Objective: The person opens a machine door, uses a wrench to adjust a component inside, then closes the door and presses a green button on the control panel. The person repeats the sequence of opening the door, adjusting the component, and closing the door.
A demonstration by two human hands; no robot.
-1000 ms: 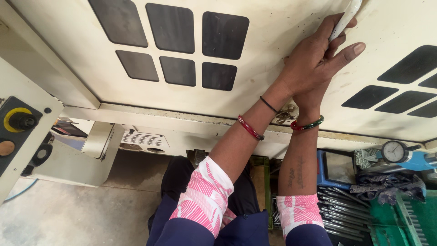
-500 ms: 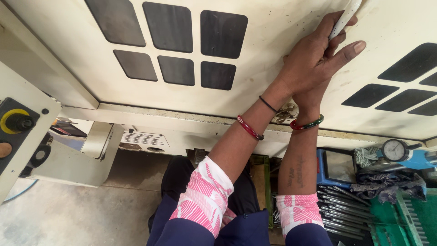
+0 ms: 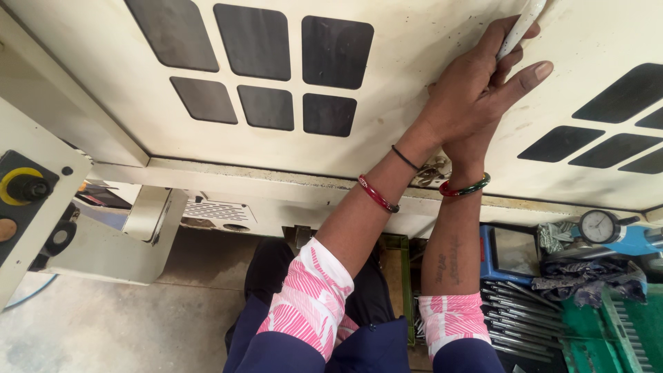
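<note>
Two hands stacked together on cream machine door (image 3: 414,76), right of its cluster of dark window panes (image 3: 255,65). Left hand (image 3: 476,93) on top, fingers curled round white pen-like tool (image 3: 519,29), tip against door. Right hand (image 3: 464,141) mostly hidden beneath left; grip cannot be told. Dial gauge (image 3: 599,226) below door, lower right.

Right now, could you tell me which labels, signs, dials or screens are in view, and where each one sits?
No packages or screens show.
Dial gauge: far right, below the cream panel; round, white face, dark rim, on a blue body.
Yellow ring label: far left, circling a black knob on a black plate.
Left hand and right hand: overlapped on the panel, a white handle between them.
</note>
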